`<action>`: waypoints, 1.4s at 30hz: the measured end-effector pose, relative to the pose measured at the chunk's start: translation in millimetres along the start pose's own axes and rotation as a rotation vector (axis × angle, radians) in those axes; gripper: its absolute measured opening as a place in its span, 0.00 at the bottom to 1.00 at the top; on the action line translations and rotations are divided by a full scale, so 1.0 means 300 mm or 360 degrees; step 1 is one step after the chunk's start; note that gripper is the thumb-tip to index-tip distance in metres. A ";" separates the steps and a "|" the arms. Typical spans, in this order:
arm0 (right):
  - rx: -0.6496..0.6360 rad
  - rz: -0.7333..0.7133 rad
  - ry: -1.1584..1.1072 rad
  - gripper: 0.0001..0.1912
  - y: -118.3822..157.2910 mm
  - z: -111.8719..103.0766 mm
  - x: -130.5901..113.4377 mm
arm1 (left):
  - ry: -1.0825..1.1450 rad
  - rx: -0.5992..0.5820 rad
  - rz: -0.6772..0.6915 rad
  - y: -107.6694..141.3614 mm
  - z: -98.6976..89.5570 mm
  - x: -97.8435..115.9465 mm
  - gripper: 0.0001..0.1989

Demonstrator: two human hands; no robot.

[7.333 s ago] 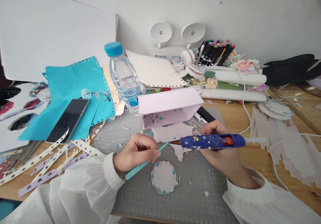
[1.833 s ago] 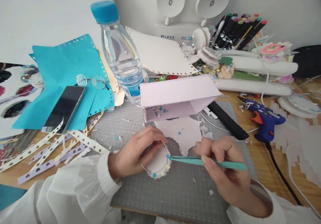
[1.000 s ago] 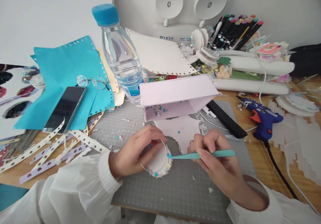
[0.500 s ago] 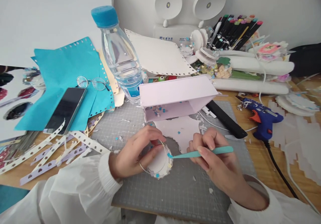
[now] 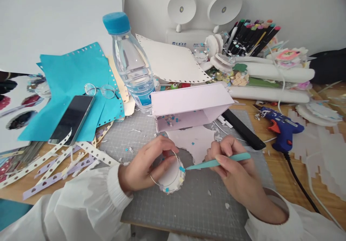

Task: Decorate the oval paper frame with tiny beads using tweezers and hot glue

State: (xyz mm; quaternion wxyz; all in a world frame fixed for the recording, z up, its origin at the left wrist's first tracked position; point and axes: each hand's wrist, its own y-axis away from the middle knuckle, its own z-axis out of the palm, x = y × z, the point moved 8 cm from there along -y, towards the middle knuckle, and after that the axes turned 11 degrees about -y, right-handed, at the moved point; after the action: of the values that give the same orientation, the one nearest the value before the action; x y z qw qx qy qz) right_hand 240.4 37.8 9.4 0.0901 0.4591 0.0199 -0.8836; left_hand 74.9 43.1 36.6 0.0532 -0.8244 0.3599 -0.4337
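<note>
My left hand [image 5: 154, 163] grips a small round white paper piece [image 5: 169, 179] by its left side, with a thin metal ring [image 5: 154, 181] around it. Tiny blue and pale yellow cut-outs dot the disc's rim. Between the thumb and fingers of my right hand [image 5: 229, 161] is a pair of teal tweezers [image 5: 216, 162]. Their tip points left, at a blue paper cut-out [image 5: 182, 169] on the rim's right edge; whether they touch it I cannot tell. Both hands are above a grey cutting mat [image 5: 194, 212].
Behind the hands stands a pale lilac paper box [image 5: 191, 98] holding small confetti pieces. A water bottle [image 5: 132, 62] rises beyond it. On the right lie a blue glue gun [image 5: 286, 127] and a black bar [image 5: 244, 131]; a phone [image 5: 71, 118] and punched paper strips [image 5: 58, 167] are left.
The tweezers' tip has drawn very slightly right of the disc's rim. My left hand keeps its hold on the disc. The whole view has shifted a little.
</note>
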 end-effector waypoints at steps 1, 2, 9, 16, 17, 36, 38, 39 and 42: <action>0.0044 -0.0015 -0.0013 0.12 -0.005 -0.008 -0.005 | 0.0006 -0.0010 -0.0020 0.000 0.003 -0.003 0.11; 0.0098 -0.0027 -0.0036 0.12 -0.009 -0.019 -0.010 | 0.0013 -0.0026 -0.0042 0.000 0.006 -0.006 0.11; 0.0353 0.0070 -0.0187 0.07 -0.036 -0.082 -0.016 | -0.0092 -0.0135 -0.0141 -0.001 0.016 -0.021 0.15; 0.0400 0.0002 -0.0337 0.04 -0.046 -0.103 -0.042 | -0.0289 -0.0379 -0.0068 0.011 0.054 -0.024 0.27; 0.0399 -0.0003 -0.0375 0.04 -0.046 -0.108 -0.048 | -0.0316 -0.0410 -0.0053 0.010 0.058 -0.021 0.27; -0.0825 -0.1147 0.1494 0.15 0.094 0.121 -0.116 | -0.0508 -0.0612 0.0275 0.007 0.067 0.008 0.40; -0.0965 -0.1181 0.1701 0.15 0.101 0.143 -0.096 | -0.0496 -0.0621 0.0271 0.008 0.068 0.011 0.38; -0.0978 -0.1161 0.1747 0.15 0.097 0.144 -0.090 | -0.0490 -0.0626 0.0268 0.008 0.069 0.012 0.37; -0.0965 -0.1103 0.1779 0.14 0.088 0.134 -0.080 | -0.0485 -0.0626 0.0263 0.007 0.068 0.014 0.37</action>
State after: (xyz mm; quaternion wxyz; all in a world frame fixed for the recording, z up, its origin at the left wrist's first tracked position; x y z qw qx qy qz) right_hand 226.1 10.6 53.6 -0.0956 0.7644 0.4516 -0.4501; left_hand 90.6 34.4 26.0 -0.0192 -0.8424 0.4913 -0.2204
